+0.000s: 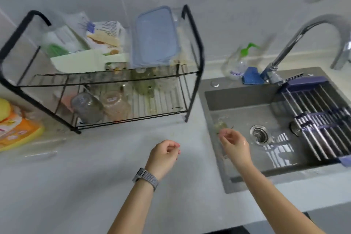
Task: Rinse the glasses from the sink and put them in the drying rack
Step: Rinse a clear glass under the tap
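Both hands loosely curled, holding nothing: left hand (164, 155) over the counter (79, 173), right hand (234, 143) inside the sink (214, 138). Glass (220, 124) lies just beyond right hand; we should grip its body firmly, being wet.

The drying rack (106, 81) on the left is thin black wire, matt, with clear glass jars (102, 105) on its lower shelf and a frosted blue plastic lid (156, 37) up top. The sink (239, 97) at right looks like matt grey stone, wet and glossy at the bottom. Shiny chrome tap (303, 34), woven metal watch band (150, 178).
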A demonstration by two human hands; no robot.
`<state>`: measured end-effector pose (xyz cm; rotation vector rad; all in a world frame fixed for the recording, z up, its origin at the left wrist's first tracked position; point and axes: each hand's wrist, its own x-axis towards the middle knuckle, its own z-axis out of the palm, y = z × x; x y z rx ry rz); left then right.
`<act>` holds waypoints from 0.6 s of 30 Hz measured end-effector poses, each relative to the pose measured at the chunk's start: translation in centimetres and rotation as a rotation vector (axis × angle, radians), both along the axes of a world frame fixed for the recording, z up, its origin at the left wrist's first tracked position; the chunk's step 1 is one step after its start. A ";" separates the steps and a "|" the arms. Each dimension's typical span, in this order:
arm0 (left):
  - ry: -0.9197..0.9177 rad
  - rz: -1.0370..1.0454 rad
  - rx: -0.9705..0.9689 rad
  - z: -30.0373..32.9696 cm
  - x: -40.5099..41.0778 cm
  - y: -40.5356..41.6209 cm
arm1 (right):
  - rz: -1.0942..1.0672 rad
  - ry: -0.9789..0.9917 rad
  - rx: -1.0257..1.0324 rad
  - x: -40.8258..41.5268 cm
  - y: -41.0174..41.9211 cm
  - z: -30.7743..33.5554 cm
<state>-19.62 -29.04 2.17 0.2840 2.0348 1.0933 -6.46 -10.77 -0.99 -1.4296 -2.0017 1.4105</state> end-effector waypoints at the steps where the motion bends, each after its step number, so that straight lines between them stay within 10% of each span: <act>1: 0.000 0.000 0.005 0.0 1.5 1.6 | 0.009 -0.005 -0.027 1.3 1.5 -0.3; 18: 0.035 -0.235 -0.047 -0.5 12.4 14.4 | 0.054 -0.143 -0.197 10.7 12.4 -3.6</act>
